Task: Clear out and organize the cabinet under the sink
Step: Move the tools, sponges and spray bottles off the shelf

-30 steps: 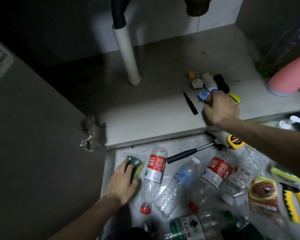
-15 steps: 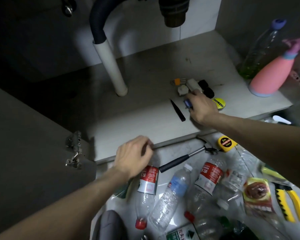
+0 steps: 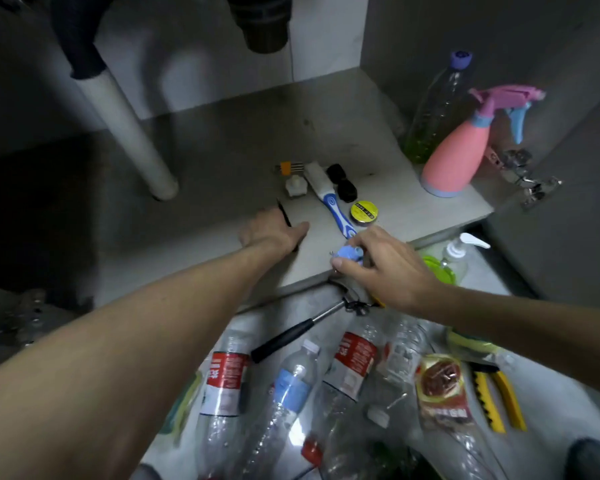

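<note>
On the cabinet floor [image 3: 222, 161] lie a thin black stick [image 3: 282, 211], a blue-and-white toothbrush [image 3: 334, 210], a yellow tape roll [image 3: 363, 212], black pieces [image 3: 342, 183], a small white piece [image 3: 296, 186] and an orange striped bit [image 3: 289, 167]. My left hand [image 3: 272, 232] lies over the black stick's near end with the thumb stretched out; its fingers are hidden. My right hand [image 3: 385, 266] pinches a small blue object [image 3: 349, 252] at the cabinet's front edge.
A pink spray bottle [image 3: 454, 161] and a clear bottle with green liquid [image 3: 433, 109] stand at the right wall. The white drain pipe [image 3: 129, 133] rises at left. On the floor outside lie several plastic bottles [image 3: 291, 386], a hammer [image 3: 291, 336], yellow pliers [image 3: 496, 400], a packet [image 3: 442, 389] and a pump bottle [image 3: 459, 251].
My left hand rose from the floor and reached into the cabinet onto the black stick. My right hand drew back to the front edge with the small blue object.
</note>
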### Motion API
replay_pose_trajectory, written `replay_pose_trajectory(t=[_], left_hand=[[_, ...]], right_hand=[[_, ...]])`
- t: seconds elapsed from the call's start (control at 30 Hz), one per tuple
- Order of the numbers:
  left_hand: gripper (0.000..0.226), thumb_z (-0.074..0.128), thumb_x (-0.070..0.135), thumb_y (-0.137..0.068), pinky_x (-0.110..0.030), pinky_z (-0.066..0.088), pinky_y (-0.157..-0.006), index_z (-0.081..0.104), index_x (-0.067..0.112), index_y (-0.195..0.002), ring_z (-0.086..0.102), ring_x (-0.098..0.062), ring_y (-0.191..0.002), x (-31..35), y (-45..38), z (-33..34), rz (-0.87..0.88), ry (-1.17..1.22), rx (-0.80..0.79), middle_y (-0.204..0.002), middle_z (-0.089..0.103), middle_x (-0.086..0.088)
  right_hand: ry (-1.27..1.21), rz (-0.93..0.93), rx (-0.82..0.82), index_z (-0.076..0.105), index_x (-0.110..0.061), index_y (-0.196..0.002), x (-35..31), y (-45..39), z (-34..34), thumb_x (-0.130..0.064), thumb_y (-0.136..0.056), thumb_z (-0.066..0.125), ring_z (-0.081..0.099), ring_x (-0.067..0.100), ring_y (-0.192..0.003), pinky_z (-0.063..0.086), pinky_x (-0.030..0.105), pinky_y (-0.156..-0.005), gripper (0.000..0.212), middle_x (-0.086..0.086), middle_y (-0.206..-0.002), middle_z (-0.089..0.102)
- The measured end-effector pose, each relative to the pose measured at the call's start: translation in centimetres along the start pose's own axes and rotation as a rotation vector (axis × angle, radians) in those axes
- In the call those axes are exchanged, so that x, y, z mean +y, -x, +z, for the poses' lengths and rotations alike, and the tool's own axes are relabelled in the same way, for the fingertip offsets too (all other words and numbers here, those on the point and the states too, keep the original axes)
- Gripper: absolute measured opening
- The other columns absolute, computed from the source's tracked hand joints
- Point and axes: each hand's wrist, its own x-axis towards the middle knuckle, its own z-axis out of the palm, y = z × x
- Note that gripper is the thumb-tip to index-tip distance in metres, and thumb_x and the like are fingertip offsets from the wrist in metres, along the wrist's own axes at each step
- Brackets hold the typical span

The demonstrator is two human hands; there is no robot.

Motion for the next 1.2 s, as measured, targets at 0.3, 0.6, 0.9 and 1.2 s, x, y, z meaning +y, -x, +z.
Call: replay_pose_trajectory(t=[0.3, 0.6, 0.9, 1.2], left_hand=[[0.023, 0.049, 0.037, -0.096, -0.035, 0.042, -0.063, 0.054, 0.019, -0.082, 0.059, -0.021, -0.071, -3.7, 2.8, -1.3, 0.311, 0.351, 0.096, -0.071, 0.06, 0.003], [0.021, 0.025, 0.05, -0.1, -0.033, 0.026, -0.055, 0.037, 0.032, -0.099, 0.056, -0.022, -0.064, -10.1, 14.1, 5.6, 0.639, 0.121, -0.133, -0.074, 0.048, 0.014], [0.016, 0.026, 0.041, -0.106, -0.039, 0.041, -0.068, 0.035, 0.028, -0.107, 0.065, -0.037, -0.088, -11.9, 11.5, 7.6, 0.549, -0.078, -0.17, -0.115, 0.06, -0.005], [0.052, 0.055, 0.014, -0.081, -0.038, 0.042, -0.093, 0.04, 0.018, -0.131, 0.047, -0.026, -0.113, -10.9, 10.9, 8.7, 0.504, -0.17, -0.219, -0.123, 0.046, -0.004]], right_hand=[[-0.083, 0.06, -0.163, 0.057, -0.035, -0.093, 4.5, 5.8, 1.4, -0.064, -0.087, 0.059, 0.056, 0.0, -0.073, 0.042, 0.02, -0.057, 0.029, -0.014, -0.087, 0.062], [0.039, -0.054, -0.154, 0.061, -0.03, -0.108, 2.8, 4.0, 7.4, -0.044, -0.083, 0.07, 0.048, 0.009, -0.099, 0.042, 0.03, -0.077, 0.03, -0.012, -0.104, 0.059], [0.191, -0.028, -0.19, 0.062, -0.026, -0.099, 3.4, 4.1, 10.2, -0.042, -0.08, 0.072, 0.048, 0.012, -0.088, 0.037, 0.025, -0.073, 0.026, -0.008, -0.096, 0.053], [0.219, -0.05, -0.289, 0.063, -0.024, -0.111, 3.4, 3.9, 9.9, -0.041, -0.089, 0.063, 0.05, 0.014, -0.103, 0.04, 0.025, -0.084, 0.027, -0.003, -0.112, 0.06]])
